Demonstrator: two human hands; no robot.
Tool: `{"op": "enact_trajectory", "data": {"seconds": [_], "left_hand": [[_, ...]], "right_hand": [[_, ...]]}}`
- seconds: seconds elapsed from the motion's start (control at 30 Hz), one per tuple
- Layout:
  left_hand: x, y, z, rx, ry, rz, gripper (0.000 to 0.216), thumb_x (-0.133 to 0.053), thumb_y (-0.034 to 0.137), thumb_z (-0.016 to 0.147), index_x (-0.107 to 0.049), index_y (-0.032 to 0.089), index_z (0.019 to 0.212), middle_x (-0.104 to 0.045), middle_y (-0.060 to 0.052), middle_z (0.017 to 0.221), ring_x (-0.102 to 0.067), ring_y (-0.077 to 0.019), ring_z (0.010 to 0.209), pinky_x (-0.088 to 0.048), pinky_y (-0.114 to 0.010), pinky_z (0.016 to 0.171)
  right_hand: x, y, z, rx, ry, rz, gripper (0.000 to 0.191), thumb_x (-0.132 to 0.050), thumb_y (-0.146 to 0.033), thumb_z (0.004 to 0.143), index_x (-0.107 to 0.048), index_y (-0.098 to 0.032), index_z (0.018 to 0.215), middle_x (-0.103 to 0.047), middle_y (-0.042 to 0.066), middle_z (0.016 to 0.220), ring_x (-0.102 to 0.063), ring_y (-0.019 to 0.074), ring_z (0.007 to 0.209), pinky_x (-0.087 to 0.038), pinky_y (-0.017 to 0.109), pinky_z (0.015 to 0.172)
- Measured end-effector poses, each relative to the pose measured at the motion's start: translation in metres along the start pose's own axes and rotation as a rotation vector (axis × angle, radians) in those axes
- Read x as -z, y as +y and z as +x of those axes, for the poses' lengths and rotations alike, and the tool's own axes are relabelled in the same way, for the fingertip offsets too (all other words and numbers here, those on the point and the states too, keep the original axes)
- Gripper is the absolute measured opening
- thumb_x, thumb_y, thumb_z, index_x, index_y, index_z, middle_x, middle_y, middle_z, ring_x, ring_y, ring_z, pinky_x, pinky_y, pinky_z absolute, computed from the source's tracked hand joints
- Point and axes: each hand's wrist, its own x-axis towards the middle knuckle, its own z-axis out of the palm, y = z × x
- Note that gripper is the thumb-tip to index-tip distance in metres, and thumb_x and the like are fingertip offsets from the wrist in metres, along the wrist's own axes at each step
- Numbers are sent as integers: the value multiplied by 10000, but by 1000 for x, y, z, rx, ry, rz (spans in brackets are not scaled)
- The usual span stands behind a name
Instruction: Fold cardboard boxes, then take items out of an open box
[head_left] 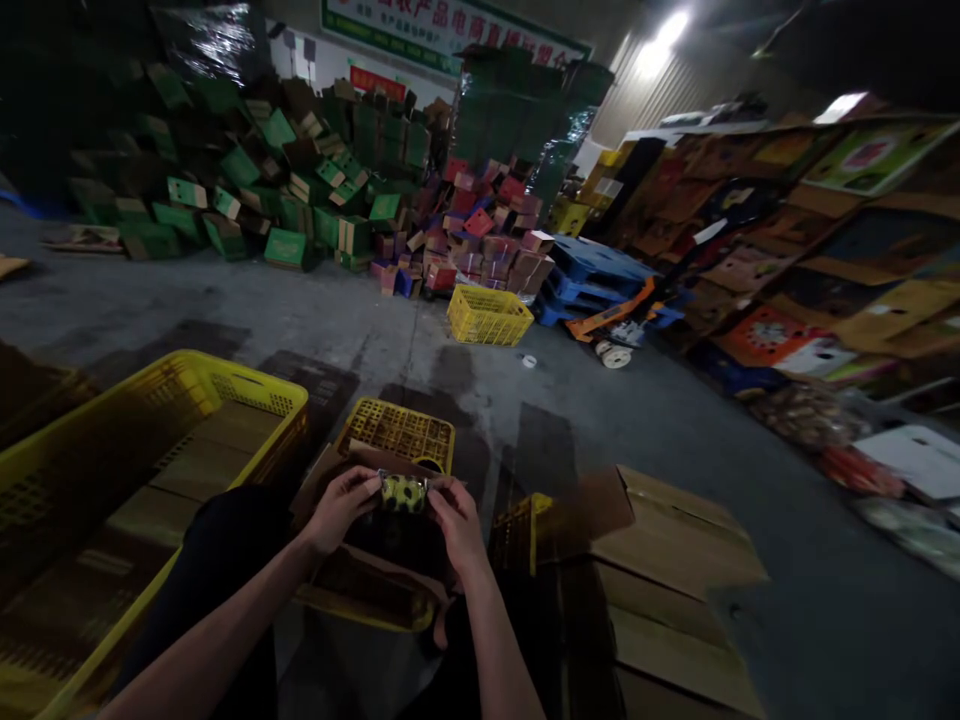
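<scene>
Between my two hands is a small wrapped packet, yellow-green with dark round spots [404, 493], its ends shiny like clear film. What lies inside it I cannot make out. Thumb and fingers of my left hand [341, 508] pinch its left end, and my right hand [457, 522] pinches the right end. Just below the packet is an open cardboard box [319, 478] with a dark interior; its contents are too dim to tell. A yellow plastic crate [397, 425] shows behind the box, its lattice face turned up.
A large yellow crate [289, 400] with flat cartons inside stands at my left. To my right are brown cardboard pieces [667, 540]. Farther off are another yellow crate [491, 318], blue pallets [600, 262], an orange pallet jack [611, 312] and heaps of green boxes [286, 248].
</scene>
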Motion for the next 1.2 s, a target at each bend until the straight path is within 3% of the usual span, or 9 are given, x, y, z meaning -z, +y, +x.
{"op": "enact_trajectory", "data": {"seconds": [0.13, 0.37, 0.47, 0.6, 0.73, 0.83, 0.93, 1.03, 1.2], "left_hand": [[-8, 0, 7, -70, 71, 50, 340, -866, 441, 677, -691, 177, 800, -652, -1, 831, -598, -127, 792, -493, -200, 705], [-12, -2, 14, -88, 137, 6, 385, -849, 485, 674, -669, 173, 810, -639, 1, 801, -601, -128, 758, -493, -208, 676], [-10, -2, 13, -56, 82, -6, 408, -819, 520, 712, -673, 178, 878, -663, -17, 863, -627, -155, 828, -516, -240, 730], [-6, -4, 10, 43, -55, -6, 518, -819, 520, 729, -682, 199, 1111, -703, -68, 1047, -659, -207, 960, -532, -289, 791], [2, -8, 9, 115, -56, 94, 489, -866, 500, 672, -715, 170, 1000, -717, -71, 958, -668, -193, 853, -517, -263, 707], [5, -8, 9, 92, -41, 123, 499, -863, 518, 668, -721, 166, 991, -720, -72, 943, -666, -184, 824, -512, -253, 690], [5, -5, 8, 61, -52, 126, 541, -883, 494, 647, -725, 167, 1048, -732, -88, 987, -681, -207, 863, -524, -271, 719], [3, -4, 8, 66, -34, 97, 597, -910, 469, 606, -722, 177, 1092, -733, -103, 1048, -691, -240, 922, -542, -321, 780], [5, -2, 10, 37, 32, 67, 463, -904, 468, 611, -713, 171, 910, -704, -56, 934, -666, -207, 871, -561, -354, 809]], "right_hand": [[-2, -1, 2, -21, 56, 58, 312, -836, -460, 696, -683, -251, 869, -652, -17, 852, -603, 179, 809, -512, 292, 710], [-10, -4, 8, -79, 59, 172, 360, -877, -449, 645, -660, -234, 836, -631, -17, 805, -601, 162, 748, -543, 291, 676], [-9, -6, 7, -81, 40, 151, 364, -873, -461, 650, -646, -233, 822, -618, -20, 793, -597, 155, 735, -543, 280, 663], [-5, -9, 3, -90, 4, 118, 349, -862, -461, 673, -646, -235, 828, -613, -24, 807, -599, 147, 734, -544, 271, 663], [-5, -8, -1, -121, 8, 155, 336, -874, -431, 673, -657, -234, 837, -607, -30, 794, -594, 133, 707, -530, 250, 625], [-6, -6, 0, -162, 0, 173, 372, -888, -431, 652, -693, -244, 906, -650, -22, 848, -614, 139, 726, -532, 264, 636], [-4, -2, 2, -184, 3, 127, 425, -900, -439, 629, -726, -245, 965, -698, -1, 924, -641, 155, 780, -524, 267, 663], [-2, 1, 4, -156, 0, 70, 372, -891, -449, 636, -739, -234, 899, -714, -1, 876, -651, 172, 790, -526, 288, 711], [-1, 2, 6, -88, 45, 12, 324, -885, -447, 634, -748, -243, 846, -714, -10, 858, -650, 180, 791, -521, 286, 711]]}}
